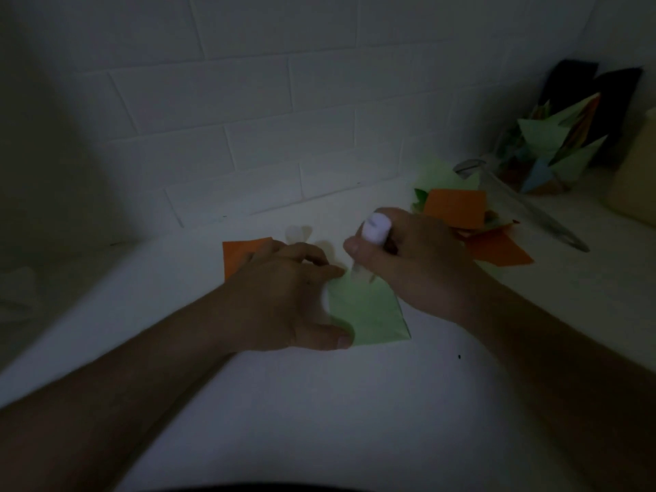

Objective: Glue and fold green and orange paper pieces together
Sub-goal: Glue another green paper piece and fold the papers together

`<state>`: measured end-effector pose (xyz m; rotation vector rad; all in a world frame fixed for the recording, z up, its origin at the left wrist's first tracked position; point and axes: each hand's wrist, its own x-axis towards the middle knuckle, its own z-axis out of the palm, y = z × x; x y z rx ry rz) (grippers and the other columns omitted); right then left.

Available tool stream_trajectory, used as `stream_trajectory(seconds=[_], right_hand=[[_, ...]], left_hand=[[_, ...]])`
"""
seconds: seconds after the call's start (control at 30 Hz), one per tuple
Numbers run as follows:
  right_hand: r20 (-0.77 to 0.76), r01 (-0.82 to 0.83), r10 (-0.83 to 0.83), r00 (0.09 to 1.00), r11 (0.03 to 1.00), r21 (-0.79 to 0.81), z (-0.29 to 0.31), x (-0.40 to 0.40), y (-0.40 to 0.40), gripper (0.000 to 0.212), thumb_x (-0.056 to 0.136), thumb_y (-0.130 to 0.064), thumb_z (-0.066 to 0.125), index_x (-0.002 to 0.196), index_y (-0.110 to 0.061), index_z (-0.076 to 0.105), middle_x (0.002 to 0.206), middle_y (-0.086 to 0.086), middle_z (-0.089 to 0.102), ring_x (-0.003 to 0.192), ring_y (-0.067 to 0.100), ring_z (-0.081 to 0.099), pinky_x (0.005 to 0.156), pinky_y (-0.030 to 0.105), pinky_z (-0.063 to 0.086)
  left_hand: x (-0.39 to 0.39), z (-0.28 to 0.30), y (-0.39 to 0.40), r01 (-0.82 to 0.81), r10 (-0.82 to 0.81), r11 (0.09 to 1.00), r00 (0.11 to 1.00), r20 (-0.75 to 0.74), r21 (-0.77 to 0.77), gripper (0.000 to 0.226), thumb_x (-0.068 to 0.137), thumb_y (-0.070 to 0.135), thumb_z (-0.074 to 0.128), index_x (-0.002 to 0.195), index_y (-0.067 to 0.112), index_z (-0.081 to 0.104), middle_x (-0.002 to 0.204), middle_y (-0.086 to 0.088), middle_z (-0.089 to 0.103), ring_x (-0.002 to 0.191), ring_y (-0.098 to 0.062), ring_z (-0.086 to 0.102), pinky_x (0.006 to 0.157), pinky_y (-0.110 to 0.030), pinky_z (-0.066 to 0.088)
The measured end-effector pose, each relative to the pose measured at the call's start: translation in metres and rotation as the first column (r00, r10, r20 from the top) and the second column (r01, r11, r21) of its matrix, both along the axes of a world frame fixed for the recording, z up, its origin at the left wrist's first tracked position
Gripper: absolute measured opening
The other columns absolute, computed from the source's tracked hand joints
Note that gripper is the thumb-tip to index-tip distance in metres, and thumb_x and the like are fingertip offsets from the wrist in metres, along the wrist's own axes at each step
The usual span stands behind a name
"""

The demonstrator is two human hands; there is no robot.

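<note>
A folded green paper piece (pixel 369 314) lies flat on the white table (pixel 319 403) in the middle. My left hand (pixel 284 296) presses on its left edge, fingers spread over it and thumb at its lower corner. An orange paper piece (pixel 239 255) lies partly under that hand, to the upper left. My right hand (pixel 415 261) grips a white glue stick (pixel 372 236), held upright with its tip down on the top corner of the green piece.
A pile of orange and green paper squares (pixel 458 211) lies behind my right hand. Scissors (pixel 525 204) lie at the right. A cluster of folded paper modules (pixel 553 147) stands at the back right against the white brick wall (pixel 248 101).
</note>
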<state>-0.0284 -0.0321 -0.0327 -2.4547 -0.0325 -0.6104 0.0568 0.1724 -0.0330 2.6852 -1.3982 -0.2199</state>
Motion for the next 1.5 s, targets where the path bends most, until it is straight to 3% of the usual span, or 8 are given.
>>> stream_trajectory(seconds=[0.13, 0.3, 0.4, 0.6, 0.87, 1.1, 1.37, 1.5], right_hand=[[-0.060, -0.047, 0.045, 0.997, 0.999, -0.027, -0.004, 0.005, -0.011, 0.022, 0.094, -0.052, 0.056, 0.084, -0.033, 0.057, 0.068, -0.022, 0.045, 0.066, -0.011, 0.046, 0.061, 0.007, 0.027], [0.007, 0.059, -0.059, 0.998, 0.982, -0.181, 0.000, 0.008, -0.027, 0.037, 0.096, -0.049, 0.051, 0.065, -0.039, 0.033, 0.060, -0.010, 0.043, 0.057, -0.003, 0.045, 0.055, 0.016, 0.027], [0.080, 0.096, -0.091, 0.993, 0.994, -0.053, 0.008, 0.005, -0.026, 0.032, 0.090, -0.058, 0.043, 0.066, -0.038, 0.036, 0.058, -0.011, 0.044, 0.054, -0.003, 0.046, 0.055, 0.017, 0.028], [-0.082, -0.168, 0.162, 0.983, 0.984, -0.063, 0.003, -0.007, -0.005, 0.050, 0.091, -0.061, 0.043, 0.084, -0.015, 0.062, 0.078, 0.003, 0.065, 0.073, 0.014, 0.064, 0.066, 0.037, 0.048], [-0.019, -0.012, 0.009, 1.000, 0.988, -0.154, 0.005, -0.004, -0.029, 0.040, 0.098, -0.044, 0.054, 0.063, -0.035, 0.035, 0.058, -0.007, 0.041, 0.056, 0.000, 0.050, 0.054, 0.013, 0.030], [-0.080, -0.207, 0.204, 0.976, 0.978, -0.034, 0.004, -0.011, -0.006, 0.036, 0.093, -0.053, 0.050, 0.086, -0.022, 0.066, 0.078, -0.002, 0.068, 0.074, 0.010, 0.066, 0.068, 0.038, 0.052], [-0.064, -0.101, 0.087, 0.994, 0.962, -0.254, 0.009, -0.014, -0.029, 0.041, 0.095, -0.057, 0.035, 0.068, -0.027, 0.042, 0.060, -0.002, 0.046, 0.054, 0.007, 0.048, 0.053, 0.015, 0.027], [0.005, -0.094, 0.096, 0.995, 0.987, -0.132, 0.013, -0.014, -0.016, 0.042, 0.097, -0.054, 0.039, 0.071, -0.025, 0.055, 0.068, -0.003, 0.056, 0.064, 0.005, 0.056, 0.057, 0.023, 0.041]], left_hand=[[0.001, -0.001, 0.001, 0.013, -0.013, 1.000, 1.000, 0.001, -0.022, 0.106, 0.051, 0.096, 0.045, 0.146, 0.051, 0.043, 0.140, 0.022, 0.040, 0.119, -0.014, 0.037, 0.100, -0.032, 0.031], [0.001, -0.001, 0.001, -0.003, 0.003, 1.000, 1.000, 0.005, -0.014, 0.107, 0.050, 0.098, 0.044, 0.146, 0.052, 0.042, 0.142, 0.023, 0.040, 0.124, -0.018, 0.039, 0.108, -0.041, 0.035], [0.002, -0.002, 0.001, 0.002, -0.001, 1.000, 1.000, 0.014, -0.007, 0.107, 0.051, 0.099, 0.043, 0.147, 0.051, 0.042, 0.141, 0.022, 0.041, 0.124, -0.018, 0.040, 0.108, -0.044, 0.036], [0.000, 0.001, 0.000, 0.034, -0.034, 0.999, 0.999, 0.008, -0.018, 0.101, 0.053, 0.095, 0.043, 0.145, 0.052, 0.044, 0.133, 0.024, 0.040, 0.110, -0.006, 0.028, 0.098, -0.030, 0.026], [0.002, -0.002, 0.001, -0.006, 0.006, 1.000, 1.000, -0.008, 0.003, 0.107, 0.049, 0.099, 0.042, 0.146, 0.055, 0.039, 0.139, 0.025, 0.038, 0.126, -0.017, 0.038, 0.111, -0.043, 0.032], [0.001, -0.001, 0.000, 0.025, -0.025, 1.000, 1.000, 0.007, -0.004, 0.101, 0.053, 0.096, 0.042, 0.144, 0.052, 0.043, 0.137, 0.023, 0.040, 0.120, -0.013, 0.039, 0.105, -0.035, 0.031], [0.004, -0.004, 0.001, 0.015, -0.015, 1.000, 1.000, 0.014, -0.006, 0.107, 0.052, 0.100, 0.042, 0.148, 0.051, 0.040, 0.141, 0.021, 0.041, 0.128, -0.019, 0.042, 0.109, -0.046, 0.034], [0.005, -0.005, 0.001, 0.025, -0.025, 1.000, 0.999, 0.020, -0.002, 0.105, 0.054, 0.099, 0.044, 0.147, 0.051, 0.040, 0.139, 0.022, 0.040, 0.124, -0.018, 0.042, 0.108, -0.044, 0.033]])
